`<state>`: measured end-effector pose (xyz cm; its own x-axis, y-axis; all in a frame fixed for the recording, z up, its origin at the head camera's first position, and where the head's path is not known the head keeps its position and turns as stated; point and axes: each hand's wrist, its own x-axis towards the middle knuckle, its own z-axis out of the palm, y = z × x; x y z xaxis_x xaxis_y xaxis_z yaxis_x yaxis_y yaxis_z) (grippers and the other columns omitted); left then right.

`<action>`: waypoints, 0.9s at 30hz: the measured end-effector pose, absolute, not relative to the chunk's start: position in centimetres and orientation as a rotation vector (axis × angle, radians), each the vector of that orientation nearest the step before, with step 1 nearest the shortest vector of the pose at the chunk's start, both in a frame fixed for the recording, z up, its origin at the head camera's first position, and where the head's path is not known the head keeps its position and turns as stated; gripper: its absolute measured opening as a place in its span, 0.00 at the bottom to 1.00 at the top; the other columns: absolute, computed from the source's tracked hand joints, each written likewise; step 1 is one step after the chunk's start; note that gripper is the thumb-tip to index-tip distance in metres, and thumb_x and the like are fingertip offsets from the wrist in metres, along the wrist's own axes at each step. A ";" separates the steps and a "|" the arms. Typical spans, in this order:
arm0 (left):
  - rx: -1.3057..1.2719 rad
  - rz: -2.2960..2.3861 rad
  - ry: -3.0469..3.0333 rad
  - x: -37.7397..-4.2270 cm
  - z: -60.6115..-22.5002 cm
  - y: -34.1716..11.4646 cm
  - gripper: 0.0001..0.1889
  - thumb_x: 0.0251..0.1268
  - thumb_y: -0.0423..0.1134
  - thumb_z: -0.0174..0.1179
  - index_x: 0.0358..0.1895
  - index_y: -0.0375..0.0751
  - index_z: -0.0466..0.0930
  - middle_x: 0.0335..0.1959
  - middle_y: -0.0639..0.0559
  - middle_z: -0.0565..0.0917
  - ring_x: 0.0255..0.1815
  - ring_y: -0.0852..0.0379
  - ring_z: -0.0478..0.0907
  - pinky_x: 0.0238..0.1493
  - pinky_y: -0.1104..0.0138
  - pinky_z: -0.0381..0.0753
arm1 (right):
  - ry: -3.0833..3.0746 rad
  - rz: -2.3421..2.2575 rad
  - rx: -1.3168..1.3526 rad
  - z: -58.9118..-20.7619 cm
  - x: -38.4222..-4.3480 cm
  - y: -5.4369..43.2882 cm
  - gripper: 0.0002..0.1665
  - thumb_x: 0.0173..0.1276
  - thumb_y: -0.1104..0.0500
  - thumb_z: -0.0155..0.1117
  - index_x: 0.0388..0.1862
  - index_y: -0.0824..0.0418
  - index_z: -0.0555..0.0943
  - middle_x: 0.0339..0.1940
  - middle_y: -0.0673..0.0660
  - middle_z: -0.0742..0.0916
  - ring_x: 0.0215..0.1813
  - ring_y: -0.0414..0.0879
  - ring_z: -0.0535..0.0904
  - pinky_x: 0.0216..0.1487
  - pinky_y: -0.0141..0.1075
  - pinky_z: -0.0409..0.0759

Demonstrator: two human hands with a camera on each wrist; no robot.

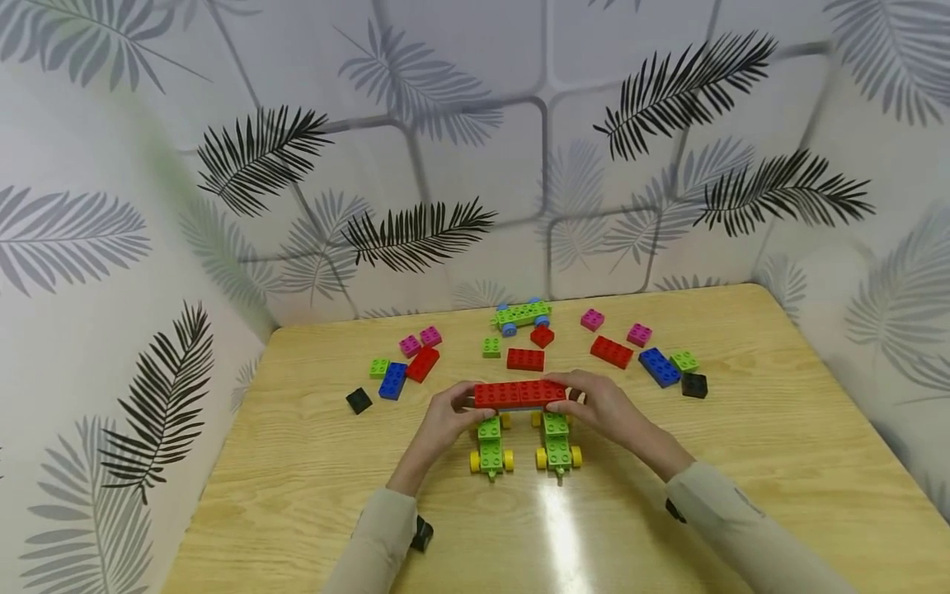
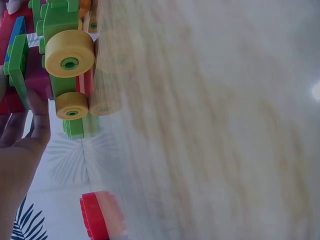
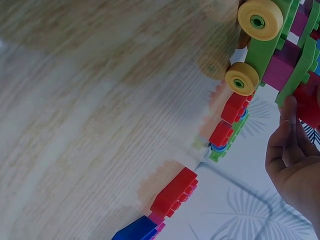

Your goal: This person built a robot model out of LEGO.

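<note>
A row of red toy bricks (image 1: 519, 393) spans two green wheeled bases with yellow wheels, the left base (image 1: 491, 456) and the right base (image 1: 558, 454). My left hand (image 1: 448, 417) grips the left end of the red row, its thumb on the near side. At the opposite end my right hand (image 1: 604, 404) holds it the same way. Under the red, a blue brick (image 2: 16, 37) shows in the left wrist view, beside a green plate (image 2: 18, 61) and a purple brick (image 2: 37, 75). The right wrist view shows another purple brick (image 3: 281, 67) above a green base.
Loose bricks lie across the far half of the wooden table (image 1: 297, 478): red (image 1: 525, 360), blue (image 1: 659, 367), pink (image 1: 592, 319), green (image 1: 379, 368) and black (image 1: 359, 401). A green base with blue wheels (image 1: 523, 314) stands at the back by the patterned wall.
</note>
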<state>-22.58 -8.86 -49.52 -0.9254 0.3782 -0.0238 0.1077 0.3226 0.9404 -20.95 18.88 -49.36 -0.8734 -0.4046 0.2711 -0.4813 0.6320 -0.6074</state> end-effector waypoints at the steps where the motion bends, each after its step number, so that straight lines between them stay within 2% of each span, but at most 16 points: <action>1: 0.441 1.638 2.354 -22.4 -49.3 -8.8 0.20 0.65 0.37 0.63 0.58 0.38 0.76 0.53 0.43 0.81 0.55 0.43 0.76 0.55 0.54 0.76 | -2.740 1.066 0.745 -49.3 -21.0 18.9 0.28 0.65 0.52 0.66 0.62 0.61 0.78 0.45 0.55 0.86 0.34 0.39 0.78 0.31 0.31 0.77; 8: 0.403 1.640 2.343 -23.6 -51.5 -9.0 0.23 0.62 0.44 0.65 0.60 0.46 0.76 0.56 0.49 0.80 0.57 0.48 0.76 0.56 0.54 0.75 | -2.749 1.053 0.741 -49.0 -20.9 18.9 0.28 0.65 0.52 0.67 0.63 0.61 0.77 0.44 0.55 0.86 0.33 0.40 0.77 0.33 0.32 0.78; 14: 0.434 1.647 2.350 -23.8 -51.9 -9.1 0.24 0.61 0.48 0.66 0.61 0.48 0.76 0.55 0.50 0.81 0.54 0.48 0.77 0.54 0.54 0.77 | -2.745 1.045 0.730 -49.4 -20.9 18.8 0.30 0.66 0.49 0.65 0.64 0.60 0.76 0.44 0.54 0.86 0.33 0.38 0.77 0.31 0.31 0.77; 20: 0.421 1.638 2.351 -23.5 -51.8 -9.1 0.25 0.62 0.49 0.65 0.62 0.48 0.75 0.56 0.50 0.80 0.56 0.48 0.76 0.55 0.54 0.76 | -2.734 1.054 0.720 -49.8 -20.7 18.7 0.30 0.66 0.48 0.64 0.65 0.58 0.76 0.46 0.54 0.86 0.33 0.38 0.77 0.30 0.30 0.76; 27: 0.424 1.655 2.345 -23.5 -52.0 -9.1 0.25 0.63 0.47 0.64 0.62 0.48 0.75 0.57 0.49 0.79 0.57 0.47 0.75 0.55 0.54 0.76 | -2.729 1.059 0.709 -49.7 -20.5 18.7 0.30 0.66 0.47 0.64 0.65 0.56 0.76 0.43 0.52 0.86 0.33 0.38 0.76 0.30 0.29 0.76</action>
